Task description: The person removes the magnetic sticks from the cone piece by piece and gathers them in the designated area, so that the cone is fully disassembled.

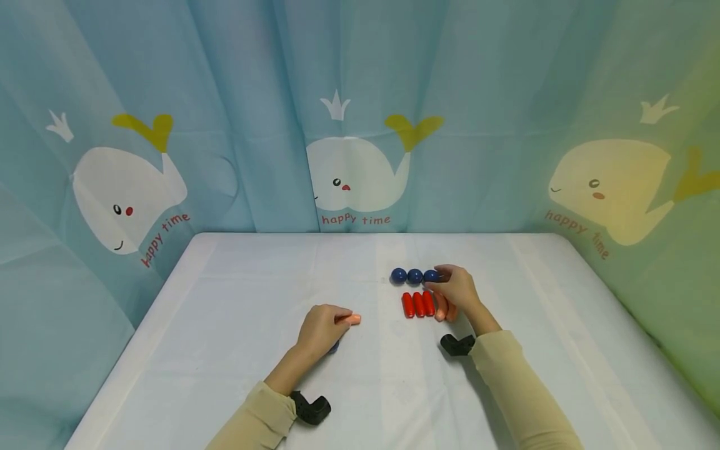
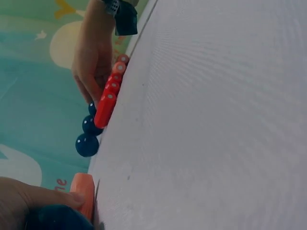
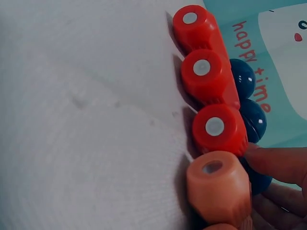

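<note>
My left hand (image 1: 320,331) pinches a light-orange, faceted peg-like piece (image 1: 354,319) just above or on the table; I cannot tell which. A blue ball (image 1: 334,347) partly shows under that hand. Farther back, my right hand (image 1: 458,289) has its thumb and fingers around a dark blue ball (image 1: 431,276), the rightmost of a row of three. Just in front of the balls lie three red peg-like pieces (image 1: 419,304) side by side. Beside these are more orange pieces (image 3: 219,184), partly hidden by the right hand in the head view.
A white cloth covers the table (image 1: 382,394). Black wrist devices (image 1: 312,409) hang at both sleeves, close to the tabletop. Behind the table and along its sides hangs a blue curtain (image 1: 253,125) printed with white whales.
</note>
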{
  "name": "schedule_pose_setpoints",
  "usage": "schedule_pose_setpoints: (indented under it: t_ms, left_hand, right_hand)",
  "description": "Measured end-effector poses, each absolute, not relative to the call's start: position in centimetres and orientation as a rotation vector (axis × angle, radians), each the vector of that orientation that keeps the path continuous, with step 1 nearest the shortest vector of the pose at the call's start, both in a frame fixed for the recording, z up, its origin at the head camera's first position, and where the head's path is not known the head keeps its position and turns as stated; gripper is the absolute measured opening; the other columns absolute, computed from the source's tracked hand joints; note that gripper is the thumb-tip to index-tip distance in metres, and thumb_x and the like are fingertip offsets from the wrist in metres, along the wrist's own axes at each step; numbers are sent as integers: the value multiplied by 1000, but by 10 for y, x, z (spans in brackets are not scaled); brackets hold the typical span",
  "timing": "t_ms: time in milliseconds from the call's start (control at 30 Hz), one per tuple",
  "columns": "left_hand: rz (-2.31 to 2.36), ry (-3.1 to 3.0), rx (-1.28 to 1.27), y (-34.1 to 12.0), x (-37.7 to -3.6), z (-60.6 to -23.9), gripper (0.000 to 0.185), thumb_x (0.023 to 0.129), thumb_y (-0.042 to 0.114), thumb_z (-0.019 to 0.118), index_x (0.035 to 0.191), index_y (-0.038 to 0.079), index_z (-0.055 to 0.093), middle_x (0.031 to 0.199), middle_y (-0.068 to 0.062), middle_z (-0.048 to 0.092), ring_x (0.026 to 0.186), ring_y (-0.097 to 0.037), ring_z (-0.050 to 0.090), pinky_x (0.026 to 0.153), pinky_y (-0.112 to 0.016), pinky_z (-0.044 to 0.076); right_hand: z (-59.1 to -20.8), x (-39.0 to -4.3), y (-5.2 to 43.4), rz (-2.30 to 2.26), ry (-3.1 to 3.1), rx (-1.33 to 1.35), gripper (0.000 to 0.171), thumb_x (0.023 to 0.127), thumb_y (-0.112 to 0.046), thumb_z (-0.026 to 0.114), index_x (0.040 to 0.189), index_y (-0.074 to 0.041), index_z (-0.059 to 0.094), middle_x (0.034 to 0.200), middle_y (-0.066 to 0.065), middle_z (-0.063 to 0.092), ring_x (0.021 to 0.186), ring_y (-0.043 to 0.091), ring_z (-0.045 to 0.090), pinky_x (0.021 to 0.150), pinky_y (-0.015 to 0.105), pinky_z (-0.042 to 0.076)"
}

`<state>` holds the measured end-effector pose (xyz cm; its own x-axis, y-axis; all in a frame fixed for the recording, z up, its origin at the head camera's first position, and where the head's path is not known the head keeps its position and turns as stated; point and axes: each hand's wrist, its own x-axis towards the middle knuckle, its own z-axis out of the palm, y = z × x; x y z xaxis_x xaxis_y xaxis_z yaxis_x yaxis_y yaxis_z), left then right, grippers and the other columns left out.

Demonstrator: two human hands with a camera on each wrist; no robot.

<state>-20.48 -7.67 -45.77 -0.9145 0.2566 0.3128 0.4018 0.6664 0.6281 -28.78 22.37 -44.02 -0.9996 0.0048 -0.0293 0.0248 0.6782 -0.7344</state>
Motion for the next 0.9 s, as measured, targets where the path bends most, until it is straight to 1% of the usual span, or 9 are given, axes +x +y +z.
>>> schedule_pose_setpoints:
  t_ms: [133,267,333,367,433,567,600,733,900]
  left_hand:
    - [-1036,-2812,-500,-82,-203,-442,37,83,30,69,106,2,69,100,-11,67,94,-25,62,75,-37,51]
    - [-966,-3031,-409,-93,-195,-413,51,76,45,71,94,-2,69,84,-9,65,68,-18,58,58,-31,46]
    - [-910,-3127,-381,-99,-191,-401,48,73,42,75,89,-2,69,79,-6,62,59,-14,49,51,-27,40]
    - [-892,-3169,-385,-101,-189,-398,43,71,39,77,80,-2,67,71,-3,57,53,-12,41,48,-26,33]
    - [-842,-3214,-407,-103,-185,-394,40,68,34,80,83,-1,68,75,-1,61,54,-10,43,48,-24,37]
    - [-779,-3243,-488,-103,-184,-395,32,67,32,82,71,5,65,62,3,53,51,-10,41,46,-24,35]
    - [-769,-3240,-496,-102,-184,-397,30,67,31,82,75,6,68,64,3,56,53,-10,44,48,-24,37]
    - [-773,-3227,-508,-98,-186,-402,19,70,26,80,70,10,69,58,6,53,50,-10,44,46,-24,36]
    - [-839,-3167,-526,-95,-190,-407,14,73,22,77,77,10,73,61,7,56,49,-9,44,46,-24,35]
  right_hand:
    - [-438,-287,225,-1238,2857,29,58,81,-19,71,128,6,47,118,26,54,105,37,53,90,48,43]
    - [-434,-284,226,-1262,2866,42,58,82,-19,70,129,6,46,123,26,51,110,39,49,92,49,41]
    - [-432,-281,225,-1282,2886,42,56,83,-18,69,129,6,47,123,26,51,112,40,48,93,48,40]
    - [-430,-279,224,-1302,2897,38,54,83,-17,68,128,5,48,123,25,52,112,39,48,93,48,40]
    - [-429,-277,220,-1341,2917,13,51,83,-17,68,126,5,50,122,24,54,112,38,49,94,47,40]
    - [-426,-269,208,-1436,2937,-92,46,82,-15,70,121,4,55,116,21,58,107,34,53,93,45,41]
    - [-426,-267,204,-1458,2934,-127,45,82,-14,70,120,4,56,115,21,59,106,34,54,93,45,41]
    - [-426,-259,187,-1560,2899,-271,41,78,-10,73,114,6,60,108,21,62,100,33,58,89,42,45]
    - [-432,-248,167,-1585,2806,-394,40,77,-12,75,109,7,62,106,19,63,97,32,61,83,38,49]
